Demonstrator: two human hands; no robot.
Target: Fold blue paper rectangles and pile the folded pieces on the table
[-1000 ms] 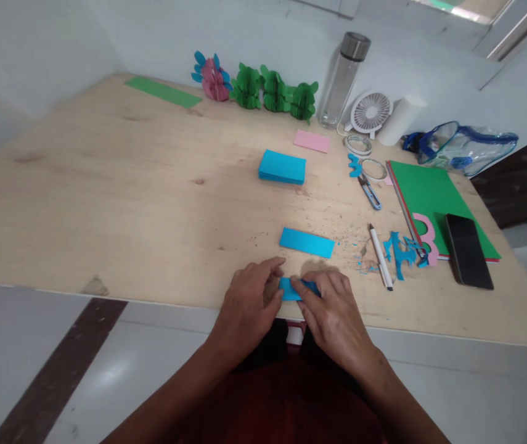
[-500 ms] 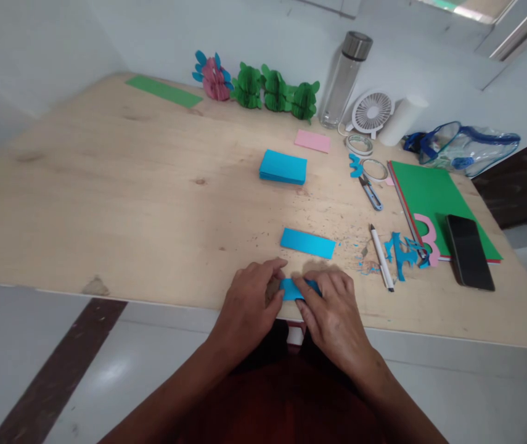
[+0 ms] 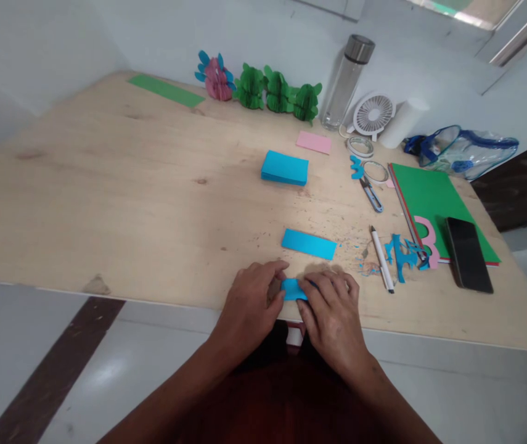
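Between my hands, at the table's front edge, lies a small piece of blue paper (image 3: 293, 289). My left hand (image 3: 254, 296) pinches its left end between thumb and curled fingers. Over its right part my right hand (image 3: 332, 302) is closed, thumb below and fingers on top, hiding that end. Just beyond my fingers a flat blue paper strip (image 3: 309, 244) lies on the wooden table. Farther back sits a stack of blue paper pieces (image 3: 285, 168).
To the right are a white pen (image 3: 382, 259), blue scraps (image 3: 402, 256), snips (image 3: 371, 194), tape rolls (image 3: 360, 147), green sheets (image 3: 434, 197) and a phone (image 3: 469, 254). Along the wall stand paper figures (image 3: 278, 91), a bottle (image 3: 347, 83) and a fan (image 3: 374, 114).
My right hand has shifted slightly right along the blue paper, uncovering a little more near its middle. The left hand keeps its place at the left end.
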